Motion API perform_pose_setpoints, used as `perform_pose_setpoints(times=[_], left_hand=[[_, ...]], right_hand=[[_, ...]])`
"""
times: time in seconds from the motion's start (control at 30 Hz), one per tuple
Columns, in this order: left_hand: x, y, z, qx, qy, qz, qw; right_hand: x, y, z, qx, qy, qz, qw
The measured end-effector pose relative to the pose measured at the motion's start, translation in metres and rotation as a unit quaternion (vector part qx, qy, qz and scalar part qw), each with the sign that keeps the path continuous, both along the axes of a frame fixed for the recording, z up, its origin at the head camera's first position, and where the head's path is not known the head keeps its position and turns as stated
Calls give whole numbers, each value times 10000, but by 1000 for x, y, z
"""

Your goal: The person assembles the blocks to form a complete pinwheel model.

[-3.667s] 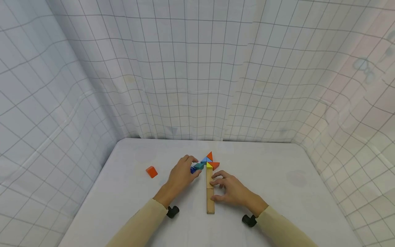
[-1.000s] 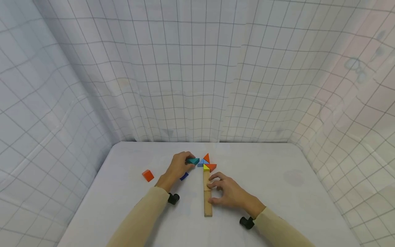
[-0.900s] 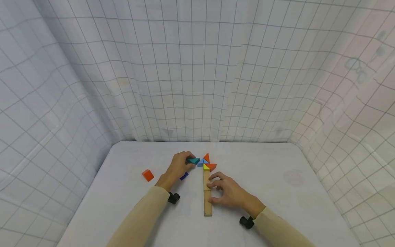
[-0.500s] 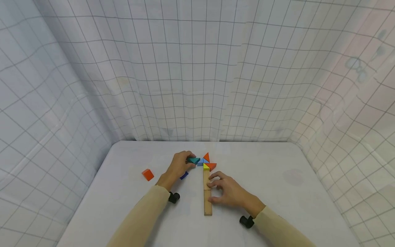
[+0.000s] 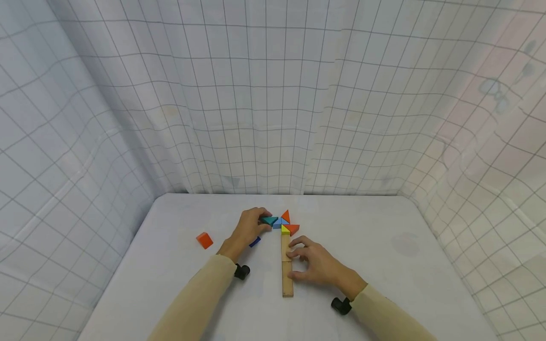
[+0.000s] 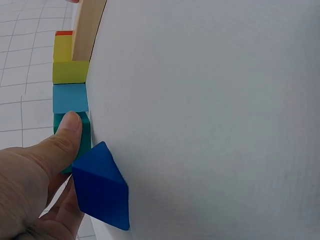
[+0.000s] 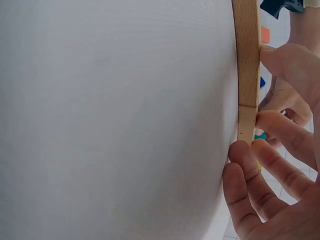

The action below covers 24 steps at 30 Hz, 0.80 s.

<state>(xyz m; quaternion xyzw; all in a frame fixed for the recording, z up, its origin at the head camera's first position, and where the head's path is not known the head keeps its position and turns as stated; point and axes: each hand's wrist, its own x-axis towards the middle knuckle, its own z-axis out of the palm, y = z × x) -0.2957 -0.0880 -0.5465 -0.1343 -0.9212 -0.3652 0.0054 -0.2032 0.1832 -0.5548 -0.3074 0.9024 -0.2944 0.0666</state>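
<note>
In the head view my left hand (image 5: 247,230) pinches a teal triangular block (image 5: 269,220) between thumb and fingers. In the left wrist view the teal block (image 6: 86,135) abuts a light blue block (image 6: 70,98). A yellow triangle (image 5: 285,230), two orange-red triangles and light blue pieces (image 5: 278,224) form a cluster atop two wooden bars (image 5: 287,279) laid end to end. My right hand (image 5: 317,263) rests its thumb and fingertips on these bars (image 7: 247,60), spread along them. A dark blue block (image 6: 101,190) lies just below my left hand.
An orange block (image 5: 204,240) lies on the white table (image 5: 384,246) to the left. White gridded curtains (image 5: 273,118) stand behind and at both sides. A black camera is strapped at each wrist.
My left hand has separated the teal block from the dark blue one, then slid it slightly right against the light blue piece. The right hand stays at the wooden bars.
</note>
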Motion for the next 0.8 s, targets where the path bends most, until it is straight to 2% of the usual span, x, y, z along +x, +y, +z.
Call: perform_pose_setpoints(times=[0.5, 0.8], left_hand=[[1, 3, 0, -13, -3, 11, 10000], [-2, 3, -3, 7, 1, 8, 10000]], right_hand=[[0, 0, -1, -52, -26, -34, 10000], [-1, 1, -3, -18, 72, -23, 10000]])
